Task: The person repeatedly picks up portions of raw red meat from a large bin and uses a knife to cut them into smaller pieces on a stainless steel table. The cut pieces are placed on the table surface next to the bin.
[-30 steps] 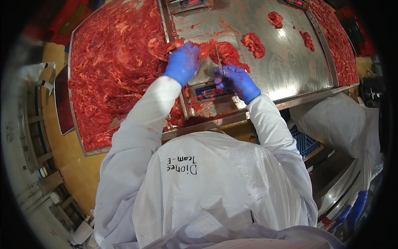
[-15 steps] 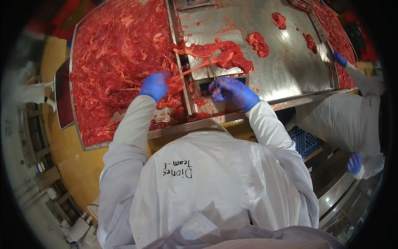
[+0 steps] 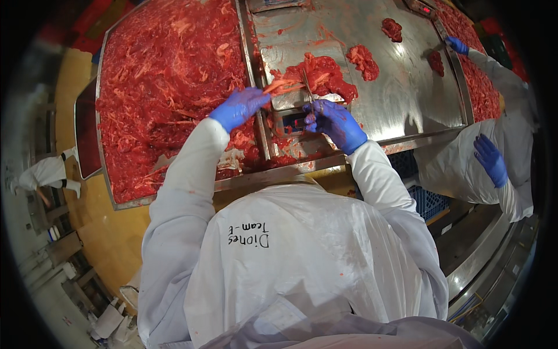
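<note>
My right hand point(image 3: 340, 126), in a blue glove, grips scissors point(image 3: 308, 87) whose thin blades point away from me at a piece of red meat point(image 3: 325, 75). That meat lies on the steel work surface, and a pale, stringy strip point(image 3: 285, 86) runs from it toward my left. My left hand point(image 3: 239, 108), also blue-gloved, reaches over the metal divider point(image 3: 249, 52) with its fingers stretched out. Its fingertips are at the end of the strip; whether they touch it is hard to see. Under my left arm lies a broad heap of red trimmings point(image 3: 168, 99).
Smaller meat pieces point(image 3: 363, 63) lie on the steel table point(image 3: 407, 99). Under the scissors is a small dark display point(image 3: 290, 124). A co-worker's gloved hand point(image 3: 491, 160) and white apron are at the right, beside a blue crate point(image 3: 427, 200). Another person point(image 3: 43, 173) stands far left.
My left hand has moved right and away from me, toward the meat; the strip that was stretched to it is now shorter and slack. The co-worker's hands have shifted.
</note>
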The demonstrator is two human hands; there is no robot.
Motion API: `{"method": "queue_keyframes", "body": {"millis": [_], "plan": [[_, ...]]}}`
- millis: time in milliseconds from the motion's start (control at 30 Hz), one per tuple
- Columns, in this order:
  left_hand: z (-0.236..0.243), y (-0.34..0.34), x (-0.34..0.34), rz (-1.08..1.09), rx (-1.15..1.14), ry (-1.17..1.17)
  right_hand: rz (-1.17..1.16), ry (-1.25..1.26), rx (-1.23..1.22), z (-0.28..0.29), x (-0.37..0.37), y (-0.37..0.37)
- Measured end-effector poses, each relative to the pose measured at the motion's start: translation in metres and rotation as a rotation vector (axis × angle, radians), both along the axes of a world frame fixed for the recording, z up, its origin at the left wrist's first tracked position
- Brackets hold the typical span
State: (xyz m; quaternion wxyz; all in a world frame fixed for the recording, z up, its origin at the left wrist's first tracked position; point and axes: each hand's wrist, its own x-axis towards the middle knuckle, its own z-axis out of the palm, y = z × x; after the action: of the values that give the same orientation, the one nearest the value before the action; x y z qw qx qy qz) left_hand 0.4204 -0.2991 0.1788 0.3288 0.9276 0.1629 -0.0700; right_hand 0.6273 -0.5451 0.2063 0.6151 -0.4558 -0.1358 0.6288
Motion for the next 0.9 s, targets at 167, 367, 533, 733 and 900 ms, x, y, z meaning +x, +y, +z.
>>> {"method": "queue_keyframes", "body": {"millis": [167, 367, 533, 733, 900], "plan": [[0.023, -0.043, -0.015, 0.080, 0.015, -0.052, 0.255, 0.147, 0.012, -0.023, -0.001, -0.031], [-0.017, -0.066, -0.021, 0.014, -0.095, -0.316, 0.288, 0.151, 0.024, -0.027, -0.014, 0.013], [0.028, -0.049, -0.028, 0.060, -0.120, -0.012, 0.288, 0.079, 0.018, -0.011, -0.016, 0.014], [0.035, -0.075, -0.025, -0.116, -0.063, 0.110, 0.297, -0.028, -0.031, -0.012, -0.024, 0.031], [0.034, -0.049, -0.061, 0.090, -0.371, 0.195, 0.201, 0.090, -0.027, -0.022, -0.021, 0.037]]}}
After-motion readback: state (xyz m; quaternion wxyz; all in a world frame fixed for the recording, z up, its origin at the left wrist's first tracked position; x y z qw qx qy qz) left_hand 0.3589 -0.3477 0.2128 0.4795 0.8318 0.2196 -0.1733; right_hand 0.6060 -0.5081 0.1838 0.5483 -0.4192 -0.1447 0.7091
